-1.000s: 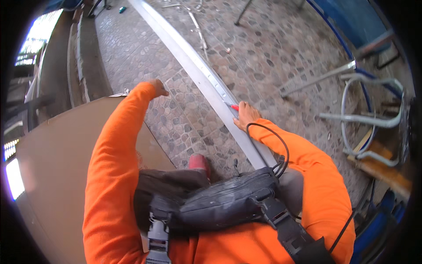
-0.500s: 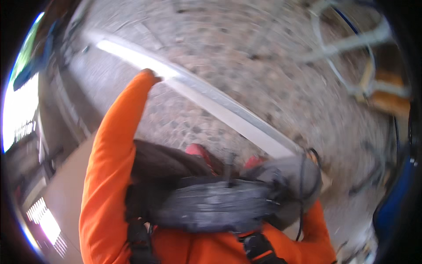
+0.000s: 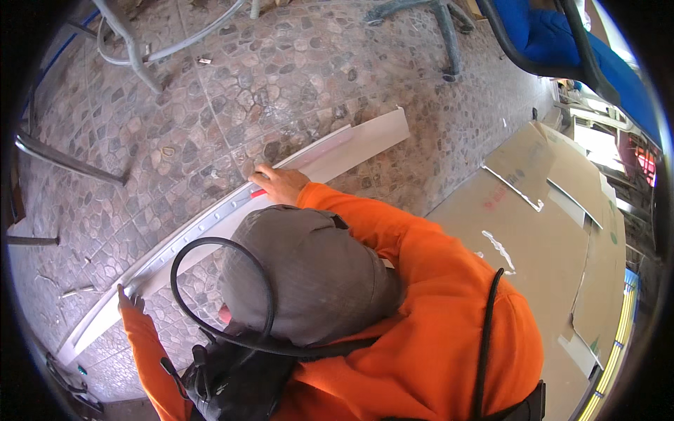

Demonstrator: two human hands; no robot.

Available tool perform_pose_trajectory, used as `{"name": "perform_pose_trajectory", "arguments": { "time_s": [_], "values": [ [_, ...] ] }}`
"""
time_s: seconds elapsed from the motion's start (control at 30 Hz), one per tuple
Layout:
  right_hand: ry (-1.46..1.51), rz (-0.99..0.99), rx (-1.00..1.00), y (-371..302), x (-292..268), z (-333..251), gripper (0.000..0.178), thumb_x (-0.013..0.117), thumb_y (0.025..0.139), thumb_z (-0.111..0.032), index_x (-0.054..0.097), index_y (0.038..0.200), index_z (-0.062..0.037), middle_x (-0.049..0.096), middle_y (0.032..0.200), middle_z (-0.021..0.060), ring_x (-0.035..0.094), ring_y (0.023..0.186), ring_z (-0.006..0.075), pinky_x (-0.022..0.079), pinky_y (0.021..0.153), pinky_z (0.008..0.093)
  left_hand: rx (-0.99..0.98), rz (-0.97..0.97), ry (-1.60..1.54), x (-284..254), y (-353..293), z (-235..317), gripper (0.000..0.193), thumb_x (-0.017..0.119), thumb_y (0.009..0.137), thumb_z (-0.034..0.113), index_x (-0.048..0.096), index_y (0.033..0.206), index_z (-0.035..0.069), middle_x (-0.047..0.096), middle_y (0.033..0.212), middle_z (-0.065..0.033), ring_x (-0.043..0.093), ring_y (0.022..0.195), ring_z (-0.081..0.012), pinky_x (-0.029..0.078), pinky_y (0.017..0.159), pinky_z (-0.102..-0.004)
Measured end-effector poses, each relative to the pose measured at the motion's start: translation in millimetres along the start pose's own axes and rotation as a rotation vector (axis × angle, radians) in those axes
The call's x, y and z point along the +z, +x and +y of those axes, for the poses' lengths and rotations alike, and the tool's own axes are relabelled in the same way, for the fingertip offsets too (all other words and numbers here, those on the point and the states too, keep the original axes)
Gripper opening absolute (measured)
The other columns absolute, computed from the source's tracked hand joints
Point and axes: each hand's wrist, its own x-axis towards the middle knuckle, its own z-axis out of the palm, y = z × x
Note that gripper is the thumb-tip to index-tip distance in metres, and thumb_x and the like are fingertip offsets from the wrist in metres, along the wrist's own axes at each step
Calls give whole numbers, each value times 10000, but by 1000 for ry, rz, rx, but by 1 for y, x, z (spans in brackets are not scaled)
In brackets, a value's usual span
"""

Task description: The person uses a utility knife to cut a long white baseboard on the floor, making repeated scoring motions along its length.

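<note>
A long white strip with a row of small holes lies slantwise on the cobbled floor. My right hand rests on its middle, fingers closed around a small red marker whose tip touches the strip. My left hand reaches out on an orange sleeve to the strip's lower-left part and touches its near edge; its fingers are too small to read. My grey cap and orange jacket fill the lower middle and hide part of the strip.
Flat cardboard sheets cover the floor at the right. A blue chair and its grey base stand at the top right. Bent metal tube frames stand at the top left. A black cable loops beside the cap.
The view has swung round, so the strip now runs from lower left to upper right. Both hands have stayed on the strip, the right one still with the red marker.
</note>
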Motion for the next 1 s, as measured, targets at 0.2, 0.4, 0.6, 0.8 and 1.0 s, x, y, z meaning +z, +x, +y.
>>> {"name": "perform_pose_trajectory", "arguments": {
  "time_s": [0.2, 0.4, 0.6, 0.8, 1.0],
  "values": [
    [-50, 35, -30, -38, 2, 38, 340, 523, 874, -181, 515, 1204, -99, 519, 1169, 110, 665, 867, 310, 556, 689, 441, -302, -452, -195, -7, -19, 6, 513, 634, 764, 568, 476, 661, 92, 389, 441, -27, 392, 348, -164, 280, 308, -255],
    [-221, 159, 280, -93, -43, 106, 366, 549, 859, -138, 518, 1223, -126, 509, 1258, 80, 648, 928, 307, 548, 742, 422, -161, -382, 318, 51, -123, 15, 876, 635, 700, 739, 537, 1092, -39, 578, 769, -109, 566, 580, -264, 500, 501, -371],
    [-229, 154, 226, -82, -34, 127, 411, 532, 852, -97, 510, 1260, -141, 478, 1270, 90, 634, 965, 314, 552, 739, 435, 85, -301, -21, 15, -83, 10, 1004, 646, 733, 686, 341, 1345, -49, 551, 1110, -128, 536, 901, -275, 493, 683, -371],
    [-217, 126, 279, -74, -45, 122, 414, 516, 855, -101, 503, 1266, -151, 471, 1257, 104, 630, 989, 322, 554, 743, 444, -50, -191, -5, 6, -67, 21, 820, 653, 724, 642, 486, 1231, 19, 569, 1109, -62, 519, 905, -226, 457, 736, -344],
    [-208, 152, 321, -77, -46, 131, 436, 531, 844, -133, 493, 1276, -186, 452, 1336, 98, 632, 992, 332, 550, 739, 473, -80, -262, 86, 7, -59, 21, 842, 653, 701, 667, 497, 1223, 26, 574, 1110, -37, 519, 1001, -213, 423, 837, -367]
  ]
}}
